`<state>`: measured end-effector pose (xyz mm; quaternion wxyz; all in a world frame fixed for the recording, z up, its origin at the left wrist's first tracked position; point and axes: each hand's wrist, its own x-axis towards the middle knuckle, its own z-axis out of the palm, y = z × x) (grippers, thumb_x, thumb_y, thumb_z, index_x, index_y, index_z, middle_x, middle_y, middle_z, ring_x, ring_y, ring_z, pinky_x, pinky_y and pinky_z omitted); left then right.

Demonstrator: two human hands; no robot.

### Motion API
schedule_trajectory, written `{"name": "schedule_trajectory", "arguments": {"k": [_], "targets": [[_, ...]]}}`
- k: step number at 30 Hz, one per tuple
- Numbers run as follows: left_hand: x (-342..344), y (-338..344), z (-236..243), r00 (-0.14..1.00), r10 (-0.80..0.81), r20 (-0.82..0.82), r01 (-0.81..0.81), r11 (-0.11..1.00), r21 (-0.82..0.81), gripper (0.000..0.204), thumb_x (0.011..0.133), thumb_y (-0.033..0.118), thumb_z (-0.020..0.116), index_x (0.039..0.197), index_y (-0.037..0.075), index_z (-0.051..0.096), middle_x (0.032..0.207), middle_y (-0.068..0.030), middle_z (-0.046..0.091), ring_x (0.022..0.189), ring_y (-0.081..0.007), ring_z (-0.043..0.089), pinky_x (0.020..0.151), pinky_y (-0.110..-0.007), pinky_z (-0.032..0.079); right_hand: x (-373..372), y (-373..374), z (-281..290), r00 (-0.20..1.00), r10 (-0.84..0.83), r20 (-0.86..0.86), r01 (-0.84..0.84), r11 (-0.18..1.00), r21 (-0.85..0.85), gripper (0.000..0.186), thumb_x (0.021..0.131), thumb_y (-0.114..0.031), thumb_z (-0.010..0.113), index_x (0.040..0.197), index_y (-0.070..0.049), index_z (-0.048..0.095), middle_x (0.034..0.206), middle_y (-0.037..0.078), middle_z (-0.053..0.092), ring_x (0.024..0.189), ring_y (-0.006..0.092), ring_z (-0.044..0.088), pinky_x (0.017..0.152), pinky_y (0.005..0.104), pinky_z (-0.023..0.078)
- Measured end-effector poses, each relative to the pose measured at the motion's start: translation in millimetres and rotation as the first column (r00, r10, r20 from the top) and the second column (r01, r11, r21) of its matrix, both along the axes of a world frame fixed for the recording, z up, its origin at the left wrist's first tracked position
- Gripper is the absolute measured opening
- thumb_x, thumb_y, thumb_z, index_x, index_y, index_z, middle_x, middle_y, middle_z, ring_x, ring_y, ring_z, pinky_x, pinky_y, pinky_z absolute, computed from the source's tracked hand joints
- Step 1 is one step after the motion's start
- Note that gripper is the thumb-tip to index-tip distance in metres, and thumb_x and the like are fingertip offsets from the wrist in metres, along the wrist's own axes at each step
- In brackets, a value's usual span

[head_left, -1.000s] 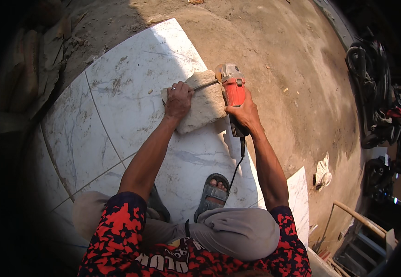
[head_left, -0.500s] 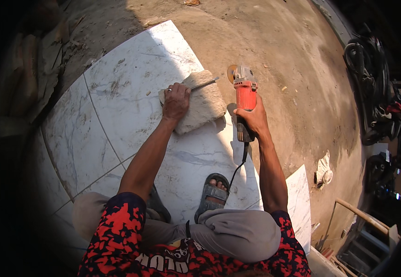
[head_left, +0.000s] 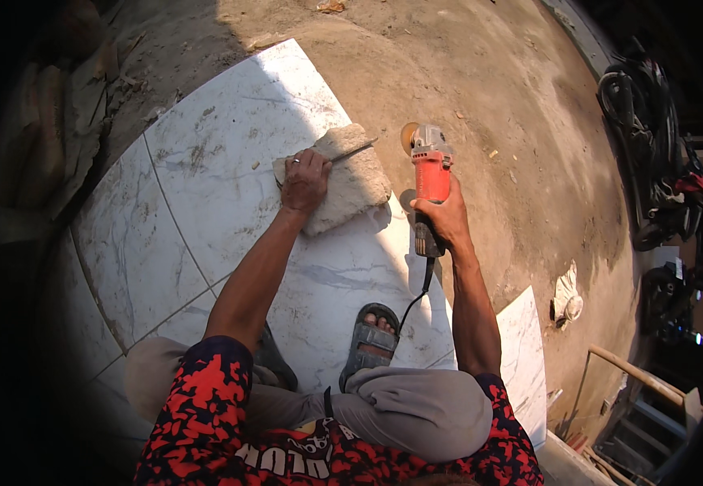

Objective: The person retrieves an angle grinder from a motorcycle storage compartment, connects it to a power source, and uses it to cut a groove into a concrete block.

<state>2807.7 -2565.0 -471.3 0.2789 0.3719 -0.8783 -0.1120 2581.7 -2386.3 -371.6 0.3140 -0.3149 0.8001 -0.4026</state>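
My left hand (head_left: 305,181) is closed round one end of a thin dark metal rod (head_left: 354,151), pressing it down on a rough grey-beige stone block (head_left: 350,190). The rod's other end sticks out slightly past the block's right edge. What shape the gripped end has is hidden under my fingers. In my right hand (head_left: 445,213) is a red and black angle grinder (head_left: 432,174), held upright by its body with a small yellowish-brown disc (head_left: 409,138) at the top. The disc is to the right of the rod's tip and apart from it. A black cord (head_left: 427,279) hangs from the grinder's handle.
White marbled tiles (head_left: 181,186) lie under the block and my sandalled feet (head_left: 370,344). Bare brown ground (head_left: 521,162) stretches beyond them. A crumpled white cloth (head_left: 567,298), a wooden handle (head_left: 635,374) and dark bundled gear (head_left: 651,138) are at the right.
The rod's free end has tilted slightly and shifted a little left. The grinder has dropped slightly toward me. Both hands keep their hold.
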Motion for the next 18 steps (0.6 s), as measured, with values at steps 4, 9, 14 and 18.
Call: {"name": "schedule_trajectory", "arguments": {"k": [4, 9, 14, 18], "targets": [[-0.9, 1.1, 1.7, 0.999, -0.026, -0.020, 0.027, 0.999, 0.025, 0.011, 0.090, 0.022, 0.062, 0.094, 0.012, 0.062, 0.096, -0.0071, 0.058, 0.097, -0.0272, 0.057, 0.088, -0.043, 0.042, -0.8, -1.4, -6.0, 0.999, 0.025, -0.034, -0.026, 0.999, -0.024, 0.089, 0.062, -0.022, 0.082, 0.140, -0.004, 0.042, 0.117, 0.017, 0.064, 0.104, 0.0288, 0.065, 0.090, 0.0375, 0.052], [-1.5, 1.7, 2.4, 0.999, -0.026, -0.021, 0.026, 0.999, 0.027, 0.010, 0.090, 0.022, 0.062, 0.094, 0.012, 0.062, 0.096, -0.0068, 0.058, 0.097, -0.0269, 0.057, 0.087, -0.043, 0.042, 1.3, -6.1, -5.4, 0.998, 0.039, -0.053, -0.037, 0.999, 0.033, 0.090, 0.062, -0.025, 0.081, 0.141, -0.006, 0.041, 0.120, 0.019, 0.064, 0.106, 0.0317, 0.065, 0.091, 0.0393, 0.052], [1.2, -1.1, -2.2, 1.000, 0.010, 0.025, -0.010, 1.000, -0.014, 0.010, 0.090, 0.021, 0.061, 0.094, 0.012, 0.062, 0.097, -0.0072, 0.059, 0.097, -0.0277, 0.056, 0.086, -0.044, 0.043, 13.3, -21.2, 5.8, 0.996, 0.063, -0.057, -0.060, 0.996, 0.068, 0.090, 0.063, -0.024, 0.079, 0.142, -0.007, 0.040, 0.120, 0.020, 0.064, 0.107, 0.0329, 0.065, 0.091, 0.0399, 0.052], [-2.5, -1.3, -3.2, 0.999, 0.028, 0.019, -0.028, 0.999, -0.034, 0.009, 0.091, 0.021, 0.060, 0.093, 0.012, 0.061, 0.096, -0.0076, 0.059, 0.096, -0.0279, 0.057, 0.085, -0.044, 0.044, 16.8, -32.7, 2.9, 0.994, 0.095, -0.055, -0.089, 0.991, 0.096, 0.089, 0.063, -0.023, 0.077, 0.142, -0.007, 0.039, 0.119, 0.021, 0.064, 0.107, 0.0346, 0.065, 0.091, 0.0411, 0.052]]}}
